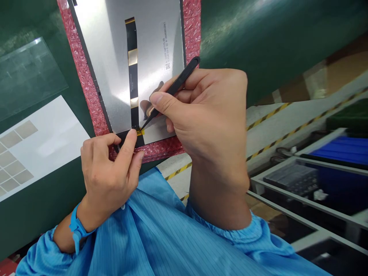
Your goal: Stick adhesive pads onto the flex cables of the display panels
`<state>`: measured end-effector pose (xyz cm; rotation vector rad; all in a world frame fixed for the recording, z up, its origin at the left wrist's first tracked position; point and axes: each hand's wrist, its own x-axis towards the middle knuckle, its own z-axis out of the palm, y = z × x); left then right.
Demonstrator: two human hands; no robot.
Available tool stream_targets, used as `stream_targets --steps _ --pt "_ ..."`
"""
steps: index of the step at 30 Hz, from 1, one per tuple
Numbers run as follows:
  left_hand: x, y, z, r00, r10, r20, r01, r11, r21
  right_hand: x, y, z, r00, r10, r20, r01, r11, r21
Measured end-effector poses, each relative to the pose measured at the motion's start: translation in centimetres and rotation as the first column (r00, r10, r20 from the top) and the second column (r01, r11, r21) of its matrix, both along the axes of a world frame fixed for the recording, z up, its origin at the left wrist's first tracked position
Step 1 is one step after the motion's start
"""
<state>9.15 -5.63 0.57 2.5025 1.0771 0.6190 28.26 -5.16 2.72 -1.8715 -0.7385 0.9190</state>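
A silver-backed display panel (pixel 155 46) lies on pink bubble wrap (pixel 192 27). Along it runs a black flex cable (pixel 133 82) with gold patches, its lower end at the panel's near edge. My right hand (pixel 212 111) is closed around black tweezers (pixel 184 76), whose tips point down at a small yellow strip (pixel 140 132) by that end; whether they grip it I cannot tell. My left hand (pixel 106 172) holds the panel's near left corner. Its index fingertip presses beside the yellow strip, the thumb lies at the near edge, and the other fingers are curled.
On the green table (pixel 230 34), a white sheet with grey squares (pixel 60 134) and a clear plastic sheet (pixel 28 76) lie to the left. Beyond the table's right edge are yellow-black floor stripes (pixel 270 142) and a framed rack (pixel 304 191) holding dark and blue items.
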Motion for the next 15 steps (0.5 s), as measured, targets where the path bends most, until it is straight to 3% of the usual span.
stream_targets --steps 5,10,15 --pt "0.09 0.03 -0.01 0.996 -0.006 -0.092 0.011 0.999 0.051 -0.29 -0.1 0.08 0.998 -0.004 0.067 0.004 1.0 -0.005" --pt "0.21 -0.14 0.24 0.99 0.002 -0.144 0.015 0.993 0.117 -0.03 -0.37 -0.28 0.992 -0.069 0.101 0.061 0.995 0.076" --pt "0.57 -0.32 0.5 0.983 -0.011 -0.183 0.039 0.988 0.148 0.34 -0.56 -0.54 0.995 -0.082 0.06 0.075 0.991 0.107"
